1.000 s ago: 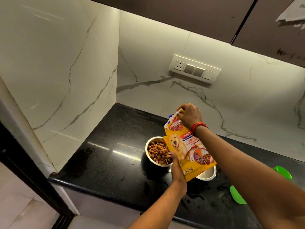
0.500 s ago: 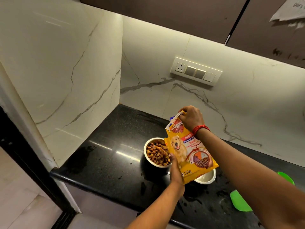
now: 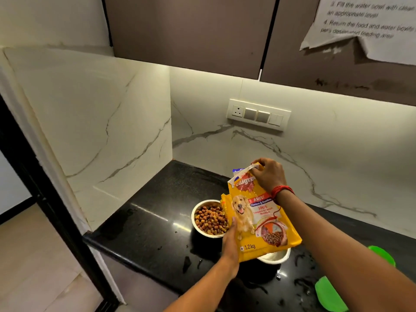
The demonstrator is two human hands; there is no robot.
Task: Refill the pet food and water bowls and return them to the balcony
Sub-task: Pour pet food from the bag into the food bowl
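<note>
A yellow dog food bag (image 3: 262, 219) with a dog's picture is held upright over the black counter (image 3: 148, 230). My right hand (image 3: 267, 175) pinches its torn top edge. My left hand (image 3: 230, 240) grips its lower left side. Left of the bag stands a steel bowl (image 3: 195, 226) filled with brown kibble (image 3: 209, 219). A second steel bowl (image 3: 275, 257) sits under the bag's bottom edge, mostly hidden; its contents do not show.
Green plastic pieces (image 3: 329, 296) lie at the counter's right front. Wet splashes mark the counter near the bowls. A switch panel (image 3: 258, 114) is on the marble back wall. Dark cabinets with a taped paper note (image 3: 369, 28) hang overhead. A dark door frame (image 3: 45, 199) stands left.
The bag and both hands keep the same grip and place over the bowls. The camera has tilted up, bringing the cabinets and the paper note into view.
</note>
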